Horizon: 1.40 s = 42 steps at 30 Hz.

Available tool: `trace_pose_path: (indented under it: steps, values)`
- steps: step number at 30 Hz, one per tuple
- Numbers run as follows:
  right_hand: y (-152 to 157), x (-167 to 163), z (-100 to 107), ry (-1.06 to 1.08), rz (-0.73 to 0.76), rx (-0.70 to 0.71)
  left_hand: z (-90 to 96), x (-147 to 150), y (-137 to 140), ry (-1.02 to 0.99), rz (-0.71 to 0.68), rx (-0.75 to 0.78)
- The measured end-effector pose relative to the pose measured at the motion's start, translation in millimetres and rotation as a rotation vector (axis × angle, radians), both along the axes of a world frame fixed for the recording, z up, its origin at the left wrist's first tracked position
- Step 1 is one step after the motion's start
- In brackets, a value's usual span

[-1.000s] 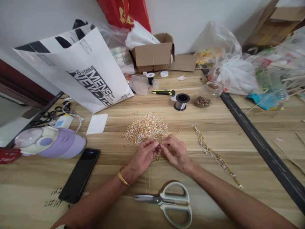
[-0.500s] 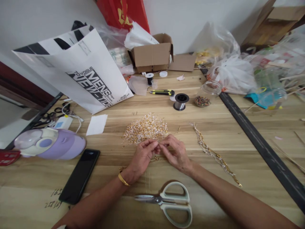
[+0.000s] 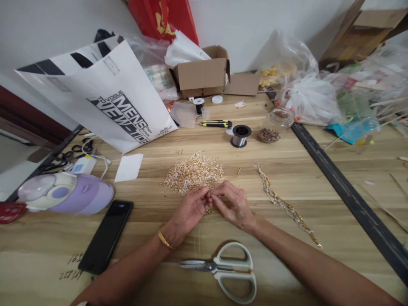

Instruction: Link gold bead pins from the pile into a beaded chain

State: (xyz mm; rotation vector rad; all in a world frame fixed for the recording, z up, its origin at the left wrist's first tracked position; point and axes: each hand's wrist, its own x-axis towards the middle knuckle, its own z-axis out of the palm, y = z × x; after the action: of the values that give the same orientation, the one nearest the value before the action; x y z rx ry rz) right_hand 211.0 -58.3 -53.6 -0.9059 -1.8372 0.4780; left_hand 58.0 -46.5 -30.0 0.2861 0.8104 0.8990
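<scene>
Gold and clear pieces are gathered in a loose heap (image 3: 193,170) on the wooden table (image 3: 306,174), just beyond the fingertips of both hands. Above the table, the left hand (image 3: 191,210) and the right hand (image 3: 234,206) are brought together so that their fingertips are almost met. On each, the thumb and forefinger are drawn into a narrow pinch; whatever is gripped between them is too small to be made out. The other fingers of the left hand are loosely curled, and a yellow bangle (image 3: 165,240) is worn at that wrist. A short bit of gold chain (image 3: 208,212) is partly seen in the gap beneath the hands, and two fine strands (image 3: 199,242) can be noticed nearer the edge of the view.

Below the hands, a pair of scissors (image 3: 210,266) is laid flat, with its blades pointed to the left and its pale handles to the right. A longer gold and clear chain (image 3: 287,207) is stretched at a slant to the right of the hands, well apart from them. Behind the heap, a spool (image 3: 241,138) of silvery wire is stood near a yellow and black cutter (image 3: 218,123) and a clear jar (image 3: 283,113), in which small coloured bits are held. On the left, a dark phone (image 3: 106,238) is placed near a purple bottle (image 3: 86,195), which is lying on its side. Farther back, a white bag (image 3: 127,76) and a cardboard box (image 3: 202,75) are set.
</scene>
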Motion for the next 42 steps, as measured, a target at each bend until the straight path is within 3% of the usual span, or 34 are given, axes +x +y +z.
trace_pose_path:
  steps: [32,42]
  values:
    - [0.7,0.4,-3.8,-0.024,-0.019,0.000,-5.0,1.5,-3.1,0.020,0.000,0.052]
    - [0.6,0.3,-2.1,-0.022,-0.009,-0.020,-6.2,2.1,-2.9,0.137,-0.009,0.223]
